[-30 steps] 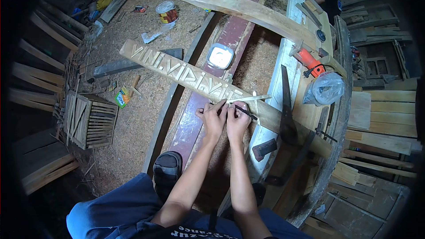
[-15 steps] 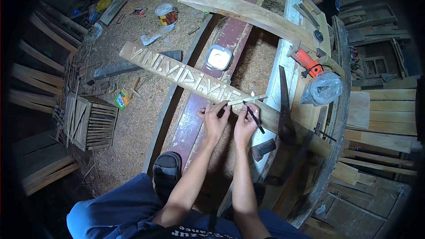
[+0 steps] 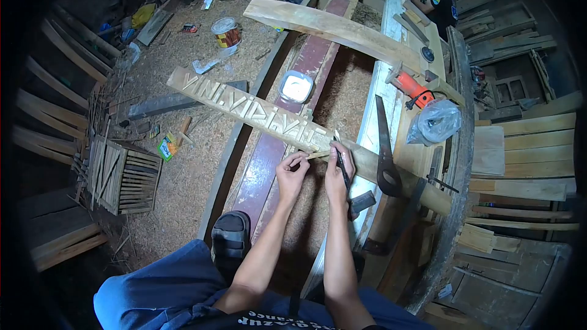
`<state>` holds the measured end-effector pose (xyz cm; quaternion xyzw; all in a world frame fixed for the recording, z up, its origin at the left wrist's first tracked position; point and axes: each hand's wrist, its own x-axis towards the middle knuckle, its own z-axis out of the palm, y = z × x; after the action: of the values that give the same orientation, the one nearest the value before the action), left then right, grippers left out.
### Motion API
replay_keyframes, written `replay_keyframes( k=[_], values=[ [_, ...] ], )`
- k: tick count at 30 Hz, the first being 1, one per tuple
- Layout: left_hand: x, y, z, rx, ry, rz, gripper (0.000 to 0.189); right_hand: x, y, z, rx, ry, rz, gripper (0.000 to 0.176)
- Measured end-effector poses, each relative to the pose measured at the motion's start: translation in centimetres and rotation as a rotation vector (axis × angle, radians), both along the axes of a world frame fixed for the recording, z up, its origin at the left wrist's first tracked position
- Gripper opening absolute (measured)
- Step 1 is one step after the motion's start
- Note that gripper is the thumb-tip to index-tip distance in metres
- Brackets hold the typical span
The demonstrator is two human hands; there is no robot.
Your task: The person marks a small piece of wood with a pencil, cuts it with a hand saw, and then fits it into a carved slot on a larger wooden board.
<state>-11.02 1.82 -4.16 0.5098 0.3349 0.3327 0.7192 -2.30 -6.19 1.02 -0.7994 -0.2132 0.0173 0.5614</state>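
A long wooden board (image 3: 367,162) with raised wooden letters (image 3: 251,108) reading "VINI.VIDI.VIC" lies across the bench in front of me. At its near edge, my left hand (image 3: 291,176) pinches one end of a thin wooden strip (image 3: 318,154). The strip's other end meets the fingers of my right hand (image 3: 337,177), which also grips a black pen (image 3: 344,171) along the palm. Part of the strip is hidden behind those fingers. Beyond the board stands a square tub of white stuff (image 3: 296,87), probably glue.
A handsaw (image 3: 386,165) leans over the board's right part. An orange power tool (image 3: 413,87) and a plastic bag (image 3: 435,123) lie to the right. A dark block (image 3: 362,202) sits near my right wrist. Another person (image 3: 437,3) is at the far right.
Both hands have drawn the thin strip off the lettered board toward me. My left hand has turned and moved lower; the pen now points more upright in my right hand.
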Motion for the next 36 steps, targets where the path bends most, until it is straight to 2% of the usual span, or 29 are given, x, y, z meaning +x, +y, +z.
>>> replay_keyframes(
  k=[1, 3, 5, 8, 15, 17, 19, 20, 21, 23, 27, 29, 36],
  values=[
    [0.0, 0.1, 0.2, -0.026, -0.018, 0.002, 0.021, 0.1, 0.0, -0.2, 0.002, -0.006, -0.001, 0.019],
    [0.2, 0.1, 0.0, -0.026, -0.02, -0.014, 0.019, 0.3, -0.2, -0.3, -0.192, -0.124, 0.056, 0.022],
    [0.7, 0.3, -0.6, -0.037, -0.055, 0.032, 0.019, 0.1, -0.3, -0.2, -0.195, -0.108, 0.075, 0.022],
    [0.9, 0.3, -0.6, -0.059, -0.026, 0.044, 0.02, 0.3, -0.7, -1.3, -0.2, -0.32, 0.102, 0.021],
    [2.1, 0.4, 1.3, -0.038, -0.096, 0.005, 0.022, 1.5, -1.4, 0.0, -0.166, -0.364, 0.104, 0.015],
    [2.7, 0.9, 2.3, -0.018, -0.102, 0.016, 0.03, 1.3, -1.2, 0.9, -0.138, -0.352, 0.1, 0.016],
    [2.7, 1.4, 3.9, -0.045, -0.117, 0.006, 0.033, 0.4, -0.6, 2.3, -0.165, -0.205, 0.079, 0.018],
    [2.5, 1.7, 4.6, -0.073, -0.132, -0.005, 0.036, 0.0, -0.2, 1.9, -0.116, -0.159, 0.048, 0.016],
    [2.3, 1.9, 4.4, -0.071, -0.131, -0.005, 0.036, -0.3, 0.3, 0.8, 0.038, 0.045, 0.04, 0.018],
    [1.4, 2.2, 3.6, -0.028, -0.064, -0.065, 0.04, -2.1, 1.2, 1.6, 0.053, 0.193, -0.016, 0.019],
    [-1.2, 2.7, 1.3, -0.089, 0.15, -0.183, 0.023, -5.0, 2.6, -1.3, 0.134, 0.302, -0.093, 0.025],
    [-1.8, 3.2, 0.1, -0.07, 0.162, -0.195, 0.022, -6.0, 3.1, -2.1, 0.181, 0.354, -0.11, 0.025],
    [-2.0, 4.4, -1.6, -0.024, 0.22, -0.283, 0.02, -6.2, 2.8, -4.3, 0.078, 0.318, -0.045, 0.028]
  ],
)
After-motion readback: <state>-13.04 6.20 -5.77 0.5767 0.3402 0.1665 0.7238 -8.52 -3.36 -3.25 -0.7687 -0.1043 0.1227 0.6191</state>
